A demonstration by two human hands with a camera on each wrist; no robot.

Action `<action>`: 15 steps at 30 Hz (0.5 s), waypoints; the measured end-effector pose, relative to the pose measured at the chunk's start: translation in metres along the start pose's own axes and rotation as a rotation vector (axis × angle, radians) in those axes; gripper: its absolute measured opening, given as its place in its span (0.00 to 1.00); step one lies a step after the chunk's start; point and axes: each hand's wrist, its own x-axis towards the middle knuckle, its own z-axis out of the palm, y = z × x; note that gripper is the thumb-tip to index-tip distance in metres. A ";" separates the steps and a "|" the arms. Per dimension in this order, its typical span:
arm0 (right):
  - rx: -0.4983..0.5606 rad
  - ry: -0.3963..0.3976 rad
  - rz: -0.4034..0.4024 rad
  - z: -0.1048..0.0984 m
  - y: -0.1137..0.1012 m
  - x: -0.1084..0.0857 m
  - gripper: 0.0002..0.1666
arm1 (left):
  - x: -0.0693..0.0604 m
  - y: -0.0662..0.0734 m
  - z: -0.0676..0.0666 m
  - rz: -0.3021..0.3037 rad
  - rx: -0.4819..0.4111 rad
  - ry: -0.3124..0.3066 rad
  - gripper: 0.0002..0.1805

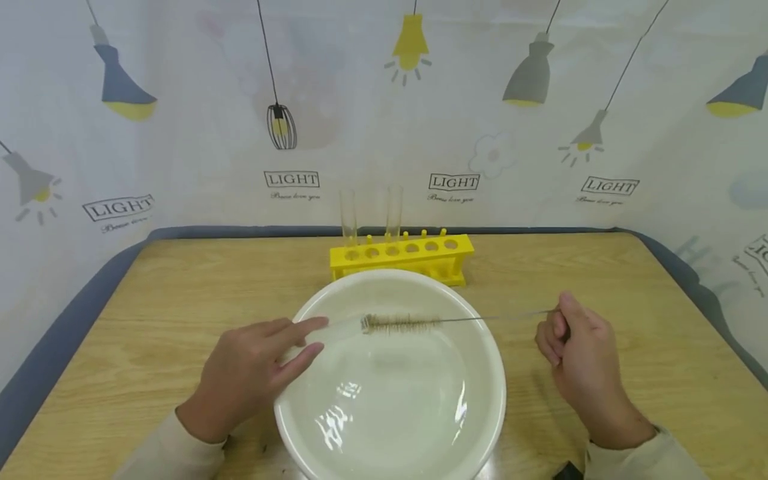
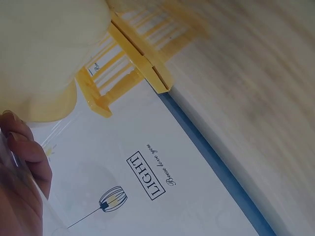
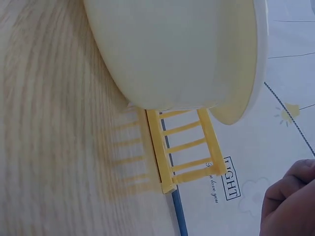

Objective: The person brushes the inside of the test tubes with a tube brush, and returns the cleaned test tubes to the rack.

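Note:
Over the left part of a white basin [image 1: 390, 393], my left hand [image 1: 255, 363] holds a clear glass tube, faint in the head view; in the left wrist view the tube [image 2: 18, 161] lies along the fingers. A brush with tan bristles [image 1: 402, 323] is level above the basin, its tip at or near the tube's right end; whether it is inside, I cannot tell. To the right of the basin, my right hand [image 1: 582, 357] pinches the far end of the brush's thin wire handle [image 1: 510, 316]. The twisted wire [image 3: 290, 120] also shows in the right wrist view.
Directly behind the basin stands a yellow rack [image 1: 402, 250] with two upright clear tubes [image 1: 393, 213] in it. The wooden table [image 1: 180, 300] ends at a curtain [image 1: 360, 100] printed with lamps. A small black object [image 1: 567, 471] lies near the right sleeve.

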 end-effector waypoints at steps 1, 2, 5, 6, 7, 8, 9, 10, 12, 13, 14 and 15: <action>0.004 0.005 0.000 0.000 -0.001 0.001 0.29 | 0.000 0.000 0.000 0.000 0.000 0.000 0.20; 0.008 0.008 0.000 -0.001 -0.002 0.001 0.29 | 0.000 0.000 0.000 0.000 -0.003 0.000 0.20; 0.015 0.027 0.003 -0.002 -0.004 0.001 0.29 | 0.000 0.000 0.000 0.000 -0.004 -0.001 0.20; 0.016 0.042 0.005 -0.003 -0.005 0.001 0.29 | -0.001 0.000 0.001 0.000 -0.008 -0.001 0.19; 0.020 0.053 0.006 -0.003 -0.005 0.001 0.29 | -0.001 0.000 0.001 0.001 -0.008 -0.001 0.19; 0.033 0.049 0.001 -0.004 -0.006 0.001 0.29 | -0.002 0.000 0.001 0.004 -0.004 0.000 0.20; 0.043 0.046 -0.004 -0.005 -0.007 0.001 0.29 | -0.002 0.000 0.001 0.006 -0.001 -0.001 0.20; 0.059 0.038 -0.010 -0.006 -0.007 0.001 0.28 | -0.002 0.000 0.001 0.007 0.003 0.000 0.20; 0.075 0.018 -0.025 -0.007 -0.009 0.002 0.28 | -0.002 0.000 0.000 0.008 0.010 -0.001 0.21; 0.083 0.009 -0.030 -0.007 -0.009 0.002 0.27 | -0.002 0.000 0.000 0.009 0.016 -0.001 0.21; 0.087 0.002 -0.035 -0.007 -0.010 0.002 0.27 | -0.001 0.000 -0.001 0.011 0.023 -0.003 0.21; 0.089 -0.002 -0.036 -0.007 -0.010 0.002 0.27 | -0.001 0.000 -0.001 0.012 0.025 -0.005 0.21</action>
